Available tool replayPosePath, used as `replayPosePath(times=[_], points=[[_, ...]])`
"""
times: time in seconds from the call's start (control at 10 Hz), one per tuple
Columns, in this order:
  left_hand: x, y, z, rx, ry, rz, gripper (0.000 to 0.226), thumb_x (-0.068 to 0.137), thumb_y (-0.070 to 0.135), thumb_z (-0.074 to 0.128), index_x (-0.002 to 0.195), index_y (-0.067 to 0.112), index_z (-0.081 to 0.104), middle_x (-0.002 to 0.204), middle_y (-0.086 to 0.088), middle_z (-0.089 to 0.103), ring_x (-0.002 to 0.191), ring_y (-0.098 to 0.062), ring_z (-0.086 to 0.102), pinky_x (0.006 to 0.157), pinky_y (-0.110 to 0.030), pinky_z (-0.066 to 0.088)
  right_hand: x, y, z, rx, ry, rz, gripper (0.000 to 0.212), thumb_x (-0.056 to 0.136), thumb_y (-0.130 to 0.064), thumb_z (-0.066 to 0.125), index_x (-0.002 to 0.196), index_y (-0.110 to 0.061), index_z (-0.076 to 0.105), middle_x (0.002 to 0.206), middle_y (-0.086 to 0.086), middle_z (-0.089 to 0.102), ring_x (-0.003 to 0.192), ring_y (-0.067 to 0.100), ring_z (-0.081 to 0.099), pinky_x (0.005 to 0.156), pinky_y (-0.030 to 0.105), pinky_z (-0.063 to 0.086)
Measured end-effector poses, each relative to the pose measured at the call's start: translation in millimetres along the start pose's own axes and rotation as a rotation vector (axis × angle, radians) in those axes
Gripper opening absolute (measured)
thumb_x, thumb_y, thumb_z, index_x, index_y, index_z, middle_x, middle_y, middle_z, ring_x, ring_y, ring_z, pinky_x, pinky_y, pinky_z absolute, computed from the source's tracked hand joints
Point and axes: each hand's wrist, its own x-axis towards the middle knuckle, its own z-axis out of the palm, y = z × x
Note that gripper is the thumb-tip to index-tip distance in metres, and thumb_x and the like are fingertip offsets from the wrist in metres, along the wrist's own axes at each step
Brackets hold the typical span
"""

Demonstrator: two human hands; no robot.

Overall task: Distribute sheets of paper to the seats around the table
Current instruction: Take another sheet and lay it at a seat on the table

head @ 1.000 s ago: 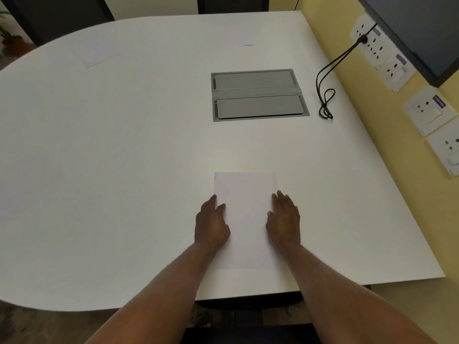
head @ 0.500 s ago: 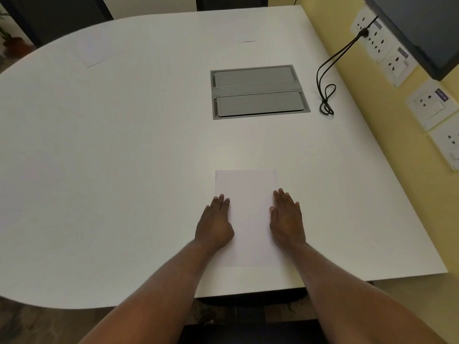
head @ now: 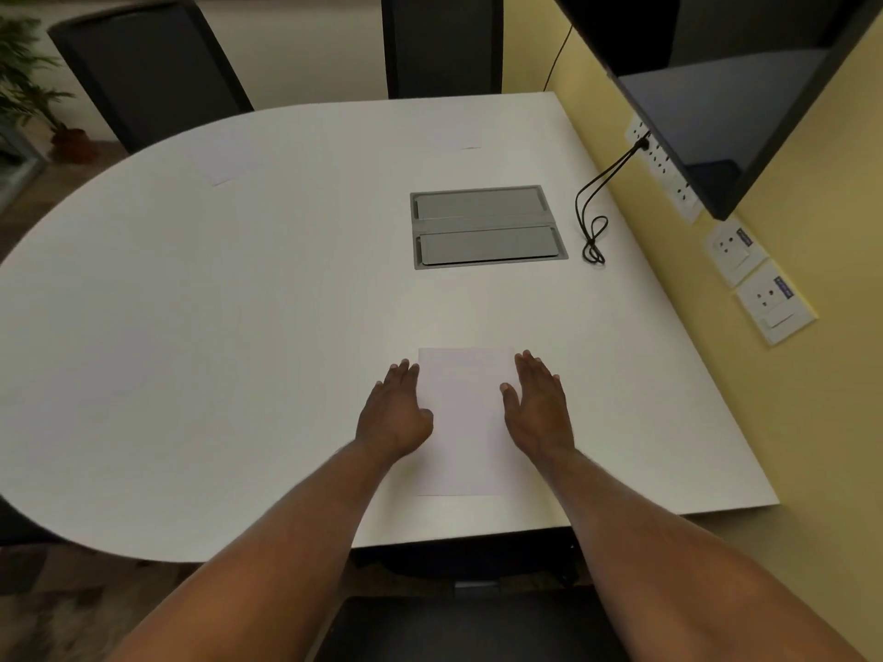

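Note:
A white sheet of paper [head: 463, 422] lies flat on the white table [head: 239, 327] near its front edge, straight ahead of me. My left hand [head: 394, 413] rests at the sheet's left edge and my right hand [head: 537, 408] at its right edge, both palms down with fingers extended. Neither hand grips anything. Two more sheets lie at the far side: one far-left sheet [head: 217, 157] before a black chair [head: 148, 64], one far-right sheet [head: 458, 138] before a second chair [head: 442, 40]. Both are faint against the white top.
A grey flip-lid cable box [head: 487, 226] is set into the table beyond the sheet. A black cable [head: 592, 231] loops beside it, running to wall sockets [head: 662, 169]. A dark monitor [head: 716, 102] hangs on the yellow wall at right. A black seat [head: 454, 628] is below me.
My hands slid outward from on top of the sheet to its side edges. The view tilted up, so the far chairs now show.

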Motion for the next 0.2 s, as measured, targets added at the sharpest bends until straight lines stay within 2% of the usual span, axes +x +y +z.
replayPosePath(times=[0.2], points=[[-36.4, 11.1, -45.4, -0.039, 0.102, 0.029, 0.066, 0.097, 0.018, 0.040, 0.159, 0.013, 0.018, 0.169, -0.003, 0.012, 0.156, -0.017, 0.008, 0.126, -0.036, 0.009, -29.5, -38.8, -33.9, 0.031, 0.085, -0.021, 0.057, 0.103, -0.031, 0.043, 0.155, -0.012, 0.030, 0.164, 0.003, 0.026, 0.153, 0.016, 0.018, 0.125, 0.037, 0.005]])
